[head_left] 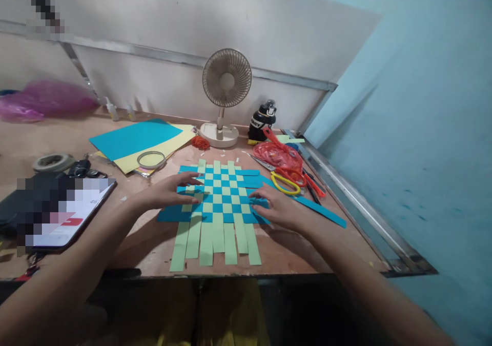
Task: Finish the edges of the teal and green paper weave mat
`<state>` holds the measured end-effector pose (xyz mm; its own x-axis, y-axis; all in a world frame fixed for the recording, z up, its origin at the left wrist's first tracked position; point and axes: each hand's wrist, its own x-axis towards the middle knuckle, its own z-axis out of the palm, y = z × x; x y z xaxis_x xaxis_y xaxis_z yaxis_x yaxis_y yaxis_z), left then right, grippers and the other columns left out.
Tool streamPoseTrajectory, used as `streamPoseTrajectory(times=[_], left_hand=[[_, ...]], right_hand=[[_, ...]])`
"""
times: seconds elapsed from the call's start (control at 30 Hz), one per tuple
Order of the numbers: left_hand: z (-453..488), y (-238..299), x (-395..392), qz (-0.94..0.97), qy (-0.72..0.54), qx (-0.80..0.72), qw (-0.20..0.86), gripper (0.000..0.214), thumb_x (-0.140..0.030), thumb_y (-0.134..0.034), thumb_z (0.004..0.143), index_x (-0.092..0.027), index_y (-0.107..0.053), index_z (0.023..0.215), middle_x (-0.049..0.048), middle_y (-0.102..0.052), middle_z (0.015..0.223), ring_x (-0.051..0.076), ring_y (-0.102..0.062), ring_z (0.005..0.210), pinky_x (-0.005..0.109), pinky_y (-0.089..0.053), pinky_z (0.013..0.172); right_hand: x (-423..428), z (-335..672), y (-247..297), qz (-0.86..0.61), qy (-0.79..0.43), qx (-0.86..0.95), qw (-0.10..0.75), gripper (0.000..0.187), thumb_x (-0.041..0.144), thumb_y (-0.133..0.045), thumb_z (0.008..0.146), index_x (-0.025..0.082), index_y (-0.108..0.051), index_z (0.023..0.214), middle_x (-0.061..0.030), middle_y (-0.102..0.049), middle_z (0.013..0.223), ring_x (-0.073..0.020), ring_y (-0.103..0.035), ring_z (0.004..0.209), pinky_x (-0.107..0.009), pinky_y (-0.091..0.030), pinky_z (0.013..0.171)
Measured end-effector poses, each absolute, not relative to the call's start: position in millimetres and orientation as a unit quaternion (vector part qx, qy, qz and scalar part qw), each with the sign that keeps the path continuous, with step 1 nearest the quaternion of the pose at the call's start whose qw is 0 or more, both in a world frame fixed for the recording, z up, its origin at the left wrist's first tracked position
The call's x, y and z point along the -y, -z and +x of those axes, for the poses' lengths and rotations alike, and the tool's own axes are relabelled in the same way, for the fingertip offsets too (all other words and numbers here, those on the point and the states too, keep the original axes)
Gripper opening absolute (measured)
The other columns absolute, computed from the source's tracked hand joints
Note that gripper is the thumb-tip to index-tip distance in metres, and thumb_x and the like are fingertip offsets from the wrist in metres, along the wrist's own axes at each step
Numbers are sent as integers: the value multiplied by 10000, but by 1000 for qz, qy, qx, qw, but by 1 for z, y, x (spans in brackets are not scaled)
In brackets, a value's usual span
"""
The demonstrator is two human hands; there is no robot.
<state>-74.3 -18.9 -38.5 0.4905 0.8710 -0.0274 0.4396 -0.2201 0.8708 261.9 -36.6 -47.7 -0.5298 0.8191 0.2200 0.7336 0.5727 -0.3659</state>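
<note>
Two hands [169, 188] [274, 206] lie over opposite sides of the checkered paper weave [222, 192]; both loosely open, gripping nothing

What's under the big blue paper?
Yellow paper pokes out from under the blue sheet, along the edge nearest us. The rest underneath is covered, so I can't tell what else is there.
</note>
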Motion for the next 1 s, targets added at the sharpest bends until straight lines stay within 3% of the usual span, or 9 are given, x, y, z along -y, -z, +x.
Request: streamPoseTrajectory(times=[0.27,0.5,0.63,0.73,0.9,1.0], left_hand=[[-69,35,26,761,-222,-415,447,758,-423,-765,666,-303,-477,1356,101,-647,1254,300,-564,1216,430,-493,940],[-30,26,60,843,-186,-346,367,692,-449,-616,833,-288,-347,1449,87,-614,1301,270,-579,1177,408,-455,964],[-6,35,76,872,-160,-325,330,656,-411,-590,858,-262,-347,1450,87,-592,1328,277,-551,1206,404,-438,976],[0,45,81,881,-158,-324,305,684,-448,-601,849,-266,-341,1455,93,-562,1359,292,-522,1235,412,-426,990],[1,54,82,882,-162,-329,296,743,-483,-612,840,-307,-277,1480,92,-522,1398,302,-498,1259,429,-425,994],[0,56,82,877,-174,-331,302,739,-472,-596,854,-306,-252,1486,92,-536,1382,292,-514,1244,428,-427,998]], right_hand=[[69,272,33,-420,-100,885,173,146,246,-605,818,210,-673,942,-56,-697,923,-217,-635,886,-347,-504,771],[95,268,13,-399,-106,901,130,152,275,-629,844,229,-667,984,-61,-688,949,-217,-628,923,-345,-499,790],[95,270,8,-449,-78,884,106,94,258,-625,833,234,-669,912,-60,-688,924,-224,-629,911,-347,-490,798],[94,275,10,-515,-94,845,115,88,280,-591,846,223,-657,859,-49,-682,855,-203,-629,811,-315,-484,717],[93,292,21,-583,-154,782,155,142,302,-559,847,199,-625,918,-28,-676,826,-166,-621,722,-259,-452,607],[84,319,28,-634,-100,747,176,163,281,-546,828,174,-623,923,-64,-675,888,-184,-621,763,-278,-453,641]])
